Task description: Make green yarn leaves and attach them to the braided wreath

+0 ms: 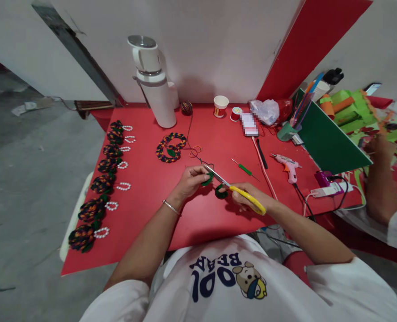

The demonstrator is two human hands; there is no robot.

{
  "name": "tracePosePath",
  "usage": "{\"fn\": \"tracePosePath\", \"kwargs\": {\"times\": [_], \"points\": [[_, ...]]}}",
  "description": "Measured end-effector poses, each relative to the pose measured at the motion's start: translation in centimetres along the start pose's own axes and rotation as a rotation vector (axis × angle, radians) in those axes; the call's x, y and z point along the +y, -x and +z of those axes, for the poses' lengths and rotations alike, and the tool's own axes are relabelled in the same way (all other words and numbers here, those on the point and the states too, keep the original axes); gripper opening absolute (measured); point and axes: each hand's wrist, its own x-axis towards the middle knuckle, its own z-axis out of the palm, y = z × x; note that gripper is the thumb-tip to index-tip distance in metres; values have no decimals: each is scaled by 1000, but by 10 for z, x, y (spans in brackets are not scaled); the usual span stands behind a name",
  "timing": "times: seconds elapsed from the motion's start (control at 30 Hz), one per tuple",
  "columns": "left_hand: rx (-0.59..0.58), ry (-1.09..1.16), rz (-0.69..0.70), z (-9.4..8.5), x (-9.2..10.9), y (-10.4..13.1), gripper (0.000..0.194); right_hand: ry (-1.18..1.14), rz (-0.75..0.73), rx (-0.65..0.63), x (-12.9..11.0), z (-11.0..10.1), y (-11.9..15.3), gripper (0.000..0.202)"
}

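Note:
My right hand [247,195] is closed round the yellow handles of a pair of scissors [248,200]. The metal blades point up and left, reaching my left hand [194,179]. Between the fingertips of that hand is a small dark green knitted piece [207,180], close beside the blade tips. A curled green piece [221,192] lies just under the blades. Farther up the table are a braided multicoloured yarn strip [161,154] with a green leaf shape and a ball of yarn [186,108], whose strand runs down toward my left hand.
Yarn flowers with bead loops [102,184] line the left edge of the red table [141,188]. A crochet hook [245,169], a pink glue gun [287,167], a power strip [332,189] and a phone [250,124] are on the right. A tall flask [158,98] stands behind. Another person's hand [379,150] is far right.

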Motion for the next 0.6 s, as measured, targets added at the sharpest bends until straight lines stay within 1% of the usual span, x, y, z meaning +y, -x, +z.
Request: {"fn": "tracePosePath", "kwargs": {"times": [0.13,0.17,0.23,0.33,0.4,0.5,0.6], "points": [[33,-81,126,-4,1,-2,22,109,-59,73,-1,-6,1,87],[48,-111,157,-5,2,-3,21,180,-71,112,-1,-9,1,84],[84,-159,183,-6,3,-3,21,393,-74,221,-2,-12,0,77],[132,-159,151,-5,2,-3,23,736,-35,371,-4,-12,0,79],[156,-118,105,-4,1,-3,25,861,-1,410,-5,-10,0,81],[189,-85,34,-1,-1,-4,28,916,28,459,-8,-12,-2,77],[236,-78,2,1,-3,-7,34,930,79,605,-13,-28,-20,70]]}}
